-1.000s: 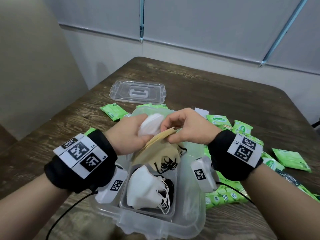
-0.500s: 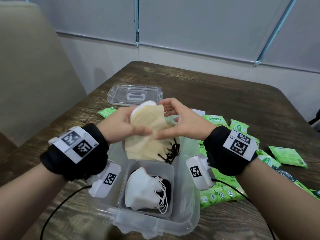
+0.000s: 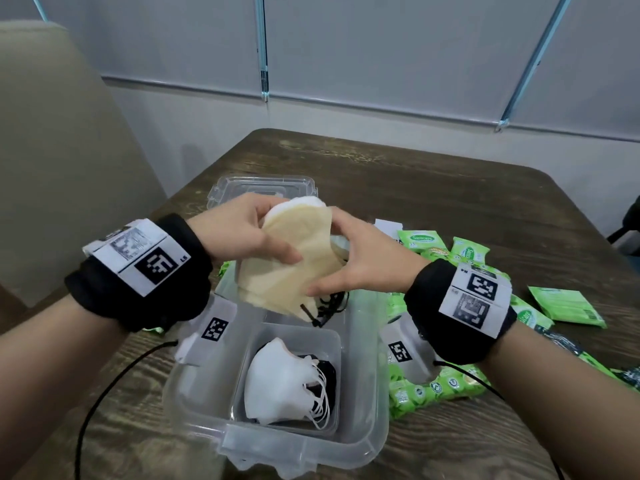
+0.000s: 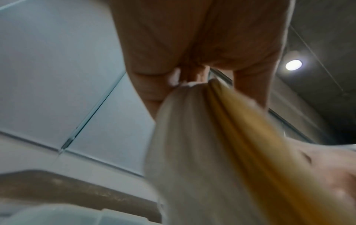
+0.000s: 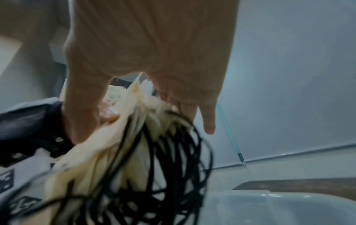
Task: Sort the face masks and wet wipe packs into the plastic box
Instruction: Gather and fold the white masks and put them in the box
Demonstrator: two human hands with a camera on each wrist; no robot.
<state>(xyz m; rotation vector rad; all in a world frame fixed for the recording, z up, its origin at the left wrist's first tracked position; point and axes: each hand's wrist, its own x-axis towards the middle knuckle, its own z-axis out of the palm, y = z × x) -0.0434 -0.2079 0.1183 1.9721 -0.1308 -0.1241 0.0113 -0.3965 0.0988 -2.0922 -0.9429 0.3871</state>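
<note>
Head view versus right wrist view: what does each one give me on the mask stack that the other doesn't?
Only the head view shows the plastic box, the white masks in its inner tray, the green wet wipe packs on the table and the clear lid. Only the right wrist view shows the black ear loops hanging in a tangle. Both show the right hand and left hand holding the beige masks.

A second ago my hands worked the beige masks (image 3: 294, 261) low inside the plastic box (image 3: 367, 410); now I've lifted the stack clear above it, my left hand (image 3: 242, 233) and right hand (image 3: 367, 261) gripping opposite sides; black ear loops (image 3: 329, 306) dangle free.
</note>
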